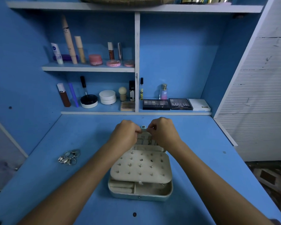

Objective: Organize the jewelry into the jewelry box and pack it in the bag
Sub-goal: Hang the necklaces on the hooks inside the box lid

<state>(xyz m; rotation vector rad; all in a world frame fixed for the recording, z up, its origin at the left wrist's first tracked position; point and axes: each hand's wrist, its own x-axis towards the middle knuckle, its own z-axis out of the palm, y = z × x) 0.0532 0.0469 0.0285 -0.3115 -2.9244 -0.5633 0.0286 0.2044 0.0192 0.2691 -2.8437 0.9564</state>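
Pinching at the far edge of the raised lid, the left hand [126,133] and the right hand [163,132] work close together, each grip closed with fingertips curled onto something small at the lid's inner pocket; whether that is a piece of jewelry or only the lid's lining is too small to tell. Between the two hands sits the lid's round blue clasp [143,127]. Below them the jewelry box [140,194] lies open on the blue worktop [201,159], near its middle and close to the person. A cream earring panel [140,166] is folded down over the tray, and many small studs are already seated in its rows, so that part of the sorting looks largely done. In the tray beneath, the ring rolls [121,186] at the left look bare, and the compartment beside them appears to hold little. A pile of silver rings [69,157] lies loose on the worktop, well apart to the left of the box, not yet put away. By my judgement the task is about midway: earrings in place, rings left to slot in, then the panel and lid to close. No bag shows anywhere in view, so packing has not begun. Shelves of cosmetics [94,60] stand behind the worktop.
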